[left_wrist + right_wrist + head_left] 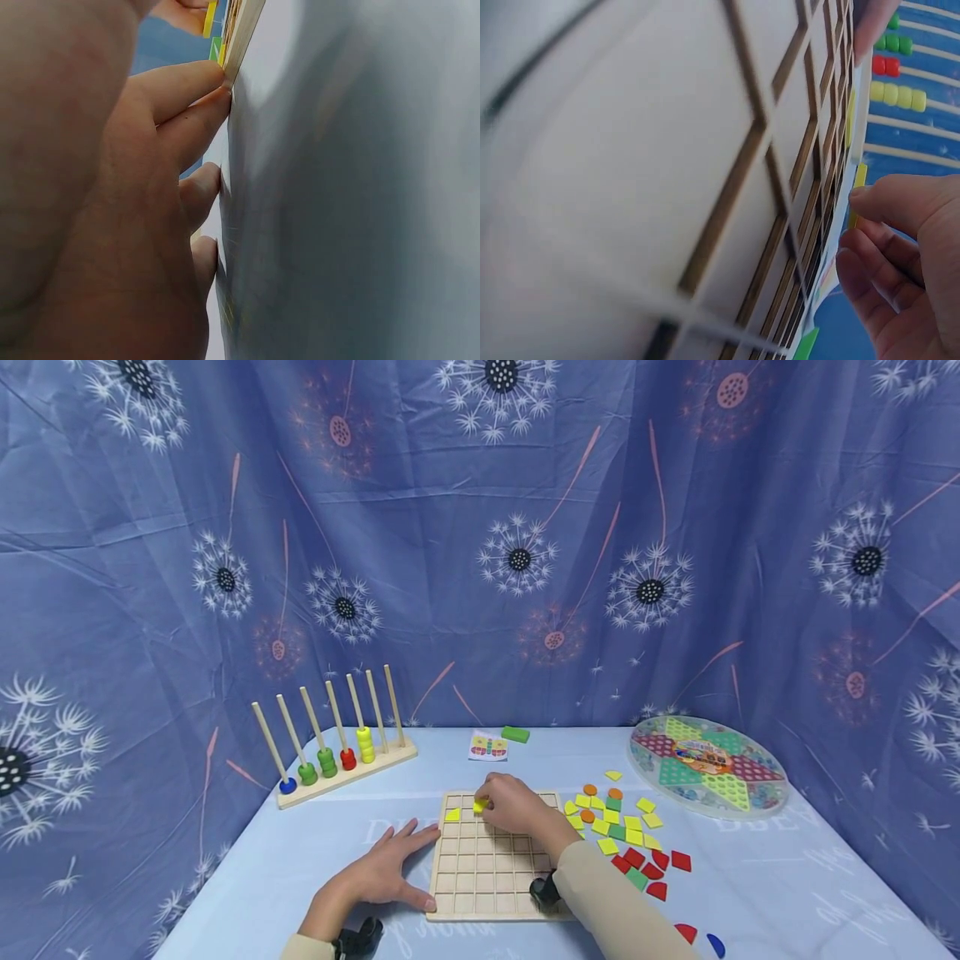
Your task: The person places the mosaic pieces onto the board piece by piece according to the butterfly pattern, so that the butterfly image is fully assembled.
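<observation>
A wooden grid board lies on the table in the head view. My right hand is over its far rows, pinching a yellow tile between thumb and fingers. The tile's edge shows in the right wrist view, a little off the board. Another yellow tile sits in a cell near the far left corner. With fingers spread, my left hand rests on the table and touches the board's left edge; its fingertips meet the wooden rim in the left wrist view.
Loose yellow, red, green and orange pieces lie right of the board. A peg stand with coloured beads is at the back left. A patterned card and green block lie behind the board, a round star-patterned game board at right.
</observation>
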Demonstrator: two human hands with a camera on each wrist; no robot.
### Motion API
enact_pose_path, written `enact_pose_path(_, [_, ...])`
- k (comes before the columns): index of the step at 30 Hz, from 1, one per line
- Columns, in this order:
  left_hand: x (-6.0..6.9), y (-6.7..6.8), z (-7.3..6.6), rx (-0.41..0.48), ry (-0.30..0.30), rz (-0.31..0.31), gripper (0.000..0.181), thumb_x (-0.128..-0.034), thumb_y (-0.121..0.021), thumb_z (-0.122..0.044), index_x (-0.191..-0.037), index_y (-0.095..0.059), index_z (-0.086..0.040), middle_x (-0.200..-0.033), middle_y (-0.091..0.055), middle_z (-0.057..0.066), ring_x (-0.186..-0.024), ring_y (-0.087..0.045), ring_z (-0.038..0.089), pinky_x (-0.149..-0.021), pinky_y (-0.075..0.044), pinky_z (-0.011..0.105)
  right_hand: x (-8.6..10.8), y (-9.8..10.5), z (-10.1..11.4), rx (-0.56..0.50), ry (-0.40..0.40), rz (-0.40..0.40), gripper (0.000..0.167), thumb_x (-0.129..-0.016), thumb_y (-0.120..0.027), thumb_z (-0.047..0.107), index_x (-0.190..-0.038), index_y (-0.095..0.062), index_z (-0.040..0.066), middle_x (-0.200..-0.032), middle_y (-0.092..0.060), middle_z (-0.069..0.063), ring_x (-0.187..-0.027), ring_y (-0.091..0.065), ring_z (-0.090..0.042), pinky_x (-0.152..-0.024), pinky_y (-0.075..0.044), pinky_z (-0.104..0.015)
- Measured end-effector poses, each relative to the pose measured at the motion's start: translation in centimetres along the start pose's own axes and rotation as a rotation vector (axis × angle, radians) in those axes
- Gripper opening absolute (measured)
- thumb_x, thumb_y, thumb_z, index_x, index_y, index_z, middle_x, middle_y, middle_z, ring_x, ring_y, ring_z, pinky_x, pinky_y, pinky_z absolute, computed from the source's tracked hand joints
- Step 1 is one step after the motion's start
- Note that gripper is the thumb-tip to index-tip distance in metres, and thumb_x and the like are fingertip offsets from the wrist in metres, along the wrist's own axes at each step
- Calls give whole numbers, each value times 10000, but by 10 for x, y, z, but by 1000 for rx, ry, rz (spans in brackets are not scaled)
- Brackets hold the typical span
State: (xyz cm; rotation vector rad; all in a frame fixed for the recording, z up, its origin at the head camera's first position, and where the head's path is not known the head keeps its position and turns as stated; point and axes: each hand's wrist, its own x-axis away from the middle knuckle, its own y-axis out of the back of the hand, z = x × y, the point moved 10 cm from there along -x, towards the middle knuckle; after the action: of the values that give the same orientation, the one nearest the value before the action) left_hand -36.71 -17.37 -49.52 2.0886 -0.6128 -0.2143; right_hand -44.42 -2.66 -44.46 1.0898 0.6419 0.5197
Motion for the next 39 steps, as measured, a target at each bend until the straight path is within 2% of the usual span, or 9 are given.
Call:
enact_pose_path(4, [0,0,-1,-1,-11,-5,1030,-651,-777,-639,-1491,-386,-191,-1525,-344,5,-1433,-141,349,-1107,-62,609,-4,-4,6,8,0,3,235,-844,-649,33,-1036,-753,120,-925,-591,34,-734,-473,-84,-642,-432,-246])
enact_pose_path(8, [0,0,0,-5,-13,-6,1034,-650,-774,-644,-1490,-388,-181,-1525,-344,7,-1432,-143,349,-1109,-61,605,-7,-12,11,31,2,18,246,-848,-637,18,-1031,-755,132,-957,-603,43,-828,-541,-82,-735,-487,-255])
enact_pose_path(13, [1,-2,0,-7,-11,-2,1028,-649,-775,-643,-1488,-392,-189,-1523,-348,10,-1431,-148,349,-1104,-66,615,-6,-18,15,43,6,32,255,-841,-655,30,-1051,-753,138,-973,-615,40,-911,-580,-100,-812,-501,-270])
enact_pose_path(19, [0,1,1,-33,-28,-22,1042,-639,-765,-666,-1488,-390,-192,-1523,-349,8,-1433,-146,342,-1106,-67,611,-6,-15,18,66,19,15,236,-860,-663,59,-1060,-754,145,-978,-599,26,-899,-575,-100,-806,-498,-259])
enact_pose_path(26, [0,1,-2,-25,-40,-20,1030,-650,-766,-655,-1486,-393,-184,-1521,-354,21,-1428,-151,360,-1096,-70,629,-7,-15,13,20,-25,19,242,-861,-651,48,-1056,-747,154,-958,-593,30,-860,-549,-93,-789,-493,-269])
enact_pose_path(31, [2,1,-2,-30,-42,-25,1043,-647,-764,-660,-1488,-389,-170,-1523,-350,23,-1429,-150,356,-1102,-67,618,-6,-14,4,-31,-56,9,209,-879,-648,112,-1064,-738,149,-928,-591,59,-815,-546,-74,-756,-498,-279])
enact_pose_path(39, [2,3,-2,-35,-45,-30,1055,-637,-766,-665,-1489,-388,-171,-1524,-348,14,-1431,-143,350,-1107,-61,610,7,9,-25,-134,-135,-32,178,-933,-599,159,-1040,-739,134,-947,-645,83,-837,-583,-83,-758,-505,-310])
